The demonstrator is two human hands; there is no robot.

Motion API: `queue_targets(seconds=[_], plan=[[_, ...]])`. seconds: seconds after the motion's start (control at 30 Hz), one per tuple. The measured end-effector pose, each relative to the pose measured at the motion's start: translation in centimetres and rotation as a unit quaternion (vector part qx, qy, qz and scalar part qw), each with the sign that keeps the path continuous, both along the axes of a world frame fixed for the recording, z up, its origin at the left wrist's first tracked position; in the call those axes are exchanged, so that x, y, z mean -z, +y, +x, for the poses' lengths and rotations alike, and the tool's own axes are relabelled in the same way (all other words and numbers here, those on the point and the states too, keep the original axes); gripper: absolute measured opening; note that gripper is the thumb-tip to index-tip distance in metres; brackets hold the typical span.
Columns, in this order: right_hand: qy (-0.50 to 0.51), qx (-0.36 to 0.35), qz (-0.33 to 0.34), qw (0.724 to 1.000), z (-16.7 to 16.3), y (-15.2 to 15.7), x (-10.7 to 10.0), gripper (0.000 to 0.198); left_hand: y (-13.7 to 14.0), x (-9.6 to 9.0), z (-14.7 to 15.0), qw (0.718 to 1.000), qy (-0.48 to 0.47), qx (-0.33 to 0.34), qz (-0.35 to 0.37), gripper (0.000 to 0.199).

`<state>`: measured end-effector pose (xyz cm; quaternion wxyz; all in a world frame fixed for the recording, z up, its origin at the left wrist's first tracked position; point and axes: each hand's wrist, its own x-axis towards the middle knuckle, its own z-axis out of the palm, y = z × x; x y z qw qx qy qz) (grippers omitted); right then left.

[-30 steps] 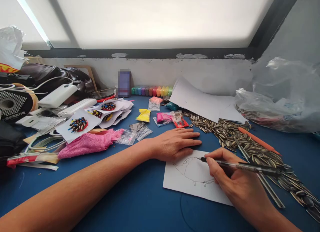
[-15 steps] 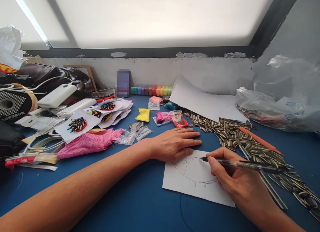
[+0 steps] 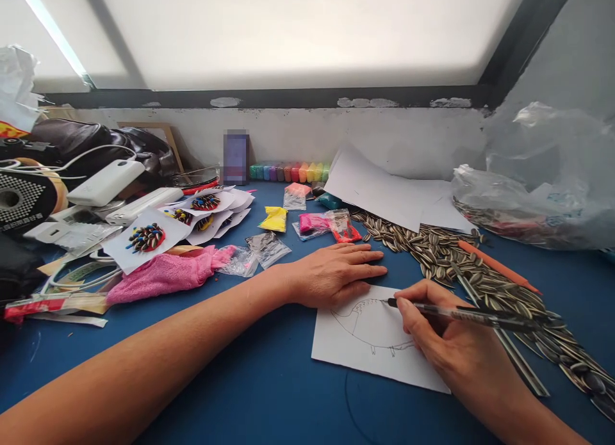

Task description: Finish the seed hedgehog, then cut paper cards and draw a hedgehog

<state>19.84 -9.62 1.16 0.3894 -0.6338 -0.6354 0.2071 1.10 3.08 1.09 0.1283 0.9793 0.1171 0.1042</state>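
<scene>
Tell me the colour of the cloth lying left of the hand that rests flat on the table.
Pink; the cloth shows clearly in the head view.

The sheet (image 3: 369,349) under the drawing is thin matt white paper, smooth and uncreased; the pen (image 3: 461,315) looks like clear glossy plastic with a dark core; the table (image 3: 269,394) has a matt blue surface, faintly scuffed; the sunflower seeds (image 3: 451,256) show dry, striped, slightly shiny husks; the pink cloth (image 3: 166,275) is soft and fuzzy; the bag (image 3: 533,202) is crinkled, glossy clear plastic.
</scene>
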Motion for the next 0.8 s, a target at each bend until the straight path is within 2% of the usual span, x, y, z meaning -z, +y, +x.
queue_targets(seconds=[0.23, 0.43, 0.63, 0.8], plan=[[-0.001, -0.004, -0.030, 1.000, 0.0, -0.2, -0.3, 0.023, 0.0, 0.0, 0.0, 1.000, 0.003, -0.002, 0.007, 0.043], [-0.009, 0.002, -0.005, 1.000, -0.2, -0.1, -0.6, 0.022, -0.1, -0.1, 0.0, 1.000, 0.000, 0.002, 0.000, 0.044], [-0.026, -0.009, -0.019, 0.999, -0.2, -0.3, -0.9, 0.021, -0.1, -0.2, 0.0, 1.000, 0.001, -0.002, -0.004, 0.043], [-0.006, 0.031, -0.003, 1.000, -0.2, -0.4, -0.7, 0.023, -0.1, -0.2, 0.0, 1.000, 0.007, -0.004, 0.013, 0.043]])
